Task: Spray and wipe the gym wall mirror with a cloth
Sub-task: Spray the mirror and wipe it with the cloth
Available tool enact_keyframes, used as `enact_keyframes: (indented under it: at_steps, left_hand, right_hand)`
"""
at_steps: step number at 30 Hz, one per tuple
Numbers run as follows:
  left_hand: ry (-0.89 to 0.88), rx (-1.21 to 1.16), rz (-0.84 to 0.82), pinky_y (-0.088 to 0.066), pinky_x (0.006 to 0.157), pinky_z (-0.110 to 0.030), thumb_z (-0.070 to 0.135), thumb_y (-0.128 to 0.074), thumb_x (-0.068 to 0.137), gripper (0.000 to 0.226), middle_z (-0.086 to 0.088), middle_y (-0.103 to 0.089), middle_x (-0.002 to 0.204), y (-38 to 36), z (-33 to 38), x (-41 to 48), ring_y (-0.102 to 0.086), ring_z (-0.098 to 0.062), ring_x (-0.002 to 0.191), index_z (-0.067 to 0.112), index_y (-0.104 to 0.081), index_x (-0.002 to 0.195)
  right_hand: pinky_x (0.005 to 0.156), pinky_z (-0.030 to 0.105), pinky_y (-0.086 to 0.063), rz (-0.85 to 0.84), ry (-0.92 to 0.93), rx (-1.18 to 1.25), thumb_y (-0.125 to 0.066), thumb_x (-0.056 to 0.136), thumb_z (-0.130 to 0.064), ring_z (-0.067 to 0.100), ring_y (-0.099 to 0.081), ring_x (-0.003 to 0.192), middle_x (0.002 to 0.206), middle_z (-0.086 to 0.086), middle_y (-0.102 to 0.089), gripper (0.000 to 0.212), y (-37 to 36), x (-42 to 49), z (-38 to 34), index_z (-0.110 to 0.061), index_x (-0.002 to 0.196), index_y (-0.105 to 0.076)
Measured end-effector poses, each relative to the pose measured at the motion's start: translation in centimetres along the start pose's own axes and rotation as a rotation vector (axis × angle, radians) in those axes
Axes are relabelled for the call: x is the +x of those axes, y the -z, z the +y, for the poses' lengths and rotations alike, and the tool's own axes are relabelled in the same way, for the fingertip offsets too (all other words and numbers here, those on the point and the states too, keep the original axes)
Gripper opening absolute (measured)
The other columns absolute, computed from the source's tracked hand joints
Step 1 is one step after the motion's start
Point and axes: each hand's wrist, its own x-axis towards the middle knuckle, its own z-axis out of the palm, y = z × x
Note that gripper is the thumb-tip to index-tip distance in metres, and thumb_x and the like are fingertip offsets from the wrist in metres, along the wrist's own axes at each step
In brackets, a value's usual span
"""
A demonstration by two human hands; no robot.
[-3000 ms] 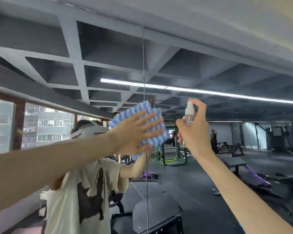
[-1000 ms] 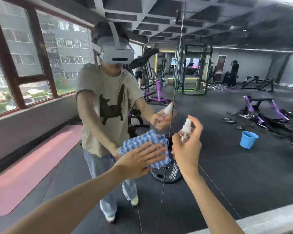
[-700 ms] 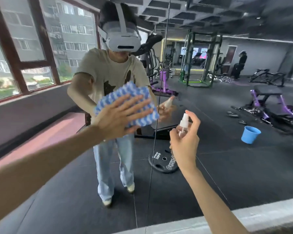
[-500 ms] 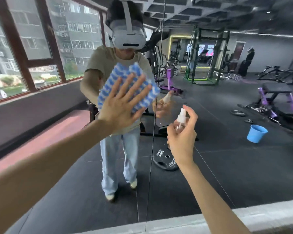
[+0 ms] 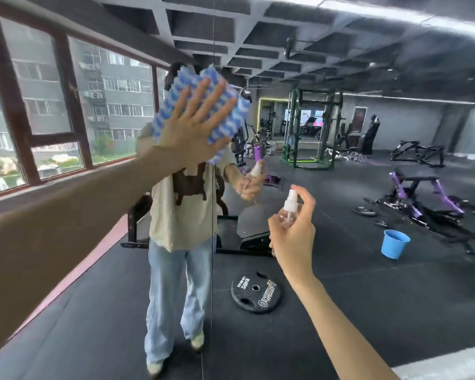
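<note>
A person stands facing a large gym wall mirror (image 5: 340, 270) that fills the view, its glass split by a thin vertical seam (image 5: 212, 242). The left hand (image 5: 192, 133) is spread flat, fingers wide apart, pressing a blue-and-white checked cloth (image 5: 203, 105) against the glass high on the left, about head height, so the cloth hides the head of the person's own reflection. That grip is not closed around anything; the open palm simply pins the cloth to the mirror. The right hand (image 5: 292, 234) is lower and to the right, away from the glass, with its grip wrapped around a small clear spray bottle (image 5: 288, 209); the index finger rests on top of the white nozzle, which points toward the mirror. No mist is visible. Reflected behind are windows, a weight plate (image 5: 256, 292) on the dark floor, a blue bucket (image 5: 394, 244) and exercise machines. The step in hand looks like wiping, with the bottle held ready. The next move probably calls for sweeping the flat palm across the panel with even pressure, then pressing the nozzle to wet glass beyond the seam.
</note>
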Motion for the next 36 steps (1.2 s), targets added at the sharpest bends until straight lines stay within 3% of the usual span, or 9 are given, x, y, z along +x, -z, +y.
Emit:
enact_keyframes:
  at_steps: [4, 9, 13, 15, 19, 23, 27, 31, 36]
  left_hand:
    - [-0.239, -0.189, -0.137, 0.009, 0.117, -0.048, 0.052, -0.009, 0.100, 0.058, -0.008, 0.007, 0.161, -0.5, 7.1, 0.9, 0.009, -0.030, 0.147, 0.027, 0.007, 0.150]
    - [-0.247, -0.685, -0.413, 0.026, 0.104, -0.018, -0.006, -0.027, 0.097, 0.067, -0.004, 0.015, 0.158, 0.4, 8.5, 3.0, 0.023, -0.010, 0.139, 0.024, 0.016, 0.140]
    - [-0.024, -1.266, -0.517, 0.004, 0.113, -0.016, 0.045, -0.016, 0.102, 0.050, 0.015, -0.021, 0.154, 2.4, 7.6, 4.3, -0.008, 0.000, 0.143, 0.030, -0.034, 0.146]
    - [0.020, -1.384, -0.542, -0.016, 0.109, -0.010, 0.037, -0.026, 0.104, 0.038, 0.017, -0.043, 0.137, 3.0, 7.7, 5.2, -0.035, 0.002, 0.130, 0.026, -0.044, 0.135]
    - [0.075, -1.387, -0.472, -0.038, 0.091, -0.006, 0.023, -0.046, 0.101, 0.028, 0.017, -0.059, 0.107, 2.9, 7.9, 6.2, -0.056, 0.004, 0.098, 0.015, -0.057, 0.126]
    - [0.101, -1.110, -0.272, -0.042, 0.075, -0.010, 0.034, -0.065, 0.090, 0.024, 0.011, -0.067, 0.084, 2.7, 8.1, 6.9, -0.062, -0.006, 0.081, 0.014, -0.068, 0.102]
    - [0.210, -1.048, -0.068, -0.046, 0.068, -0.009, 0.038, -0.063, 0.090, 0.024, 0.008, -0.066, 0.082, 4.2, 8.2, 8.4, -0.060, -0.002, 0.074, 0.015, -0.060, 0.095]
    - [0.372, -1.130, 0.084, -0.049, 0.086, -0.037, 0.043, -0.056, 0.093, 0.027, 0.000, -0.064, 0.102, 6.2, 7.6, 11.4, -0.061, -0.017, 0.094, 0.021, -0.049, 0.105]
    - [0.372, -1.045, 0.109, -0.039, 0.061, -0.020, 0.028, -0.048, 0.097, 0.015, -0.003, -0.063, 0.090, 7.9, 10.1, 15.1, -0.054, -0.019, 0.075, 0.014, -0.049, 0.099]
  right_hand:
    - [0.052, 0.051, -0.053, 0.071, -0.002, 0.069, -0.054, 0.091, 0.002, 0.022, -0.055, 0.051, 0.078, 0.003, -0.057, 0.059, 0.8, 3.8, -2.1, -0.040, 0.128, -0.035]
    - [0.065, 0.035, -0.053, 0.057, 0.111, 0.093, -0.050, 0.097, -0.010, 0.012, -0.057, 0.066, 0.093, -0.001, -0.052, 0.045, 1.5, 9.7, -6.4, -0.028, 0.127, -0.021]
    - [0.073, 0.024, -0.046, 0.023, 0.214, -0.028, -0.034, 0.096, 0.006, 0.001, -0.050, 0.079, 0.104, 0.001, -0.041, 0.037, 0.0, 12.0, -6.7, -0.020, 0.118, -0.019]
    - [0.089, 0.026, -0.048, 0.029, 0.239, 0.002, -0.038, 0.095, 0.010, 0.012, -0.052, 0.101, 0.119, 0.004, -0.039, 0.045, -1.3, 12.3, -6.1, -0.021, 0.121, -0.019]
    - [0.092, 0.017, -0.047, 0.102, 0.318, 0.050, -0.048, 0.094, 0.008, -0.009, -0.051, 0.107, 0.123, -0.015, -0.040, 0.062, -2.7, 11.5, -4.8, -0.035, 0.127, -0.017]
    - [0.095, 0.025, -0.051, 0.146, 0.364, 0.041, -0.058, 0.091, -0.002, 0.010, -0.054, 0.119, 0.133, 0.003, -0.045, 0.073, -3.2, 11.4, -3.5, -0.046, 0.132, -0.016]
    - [0.113, 0.024, -0.035, -0.083, 0.305, 0.043, -0.048, 0.101, -0.035, 0.005, -0.030, 0.142, 0.156, -0.004, -0.025, 0.067, -3.1, 11.6, -2.5, -0.029, 0.152, -0.006]
    - [0.121, 0.028, -0.015, -0.091, 0.498, -0.461, -0.017, 0.102, -0.052, 0.005, -0.005, 0.150, 0.161, -0.017, 0.002, 0.058, -1.4, 15.2, -0.4, -0.030, 0.155, -0.012]
    - [0.116, 0.058, -0.020, 0.160, 0.694, -0.931, -0.005, 0.105, -0.045, 0.025, -0.016, 0.148, 0.160, -0.001, -0.019, 0.057, 3.6, 25.2, -0.7, -0.017, 0.154, -0.016]
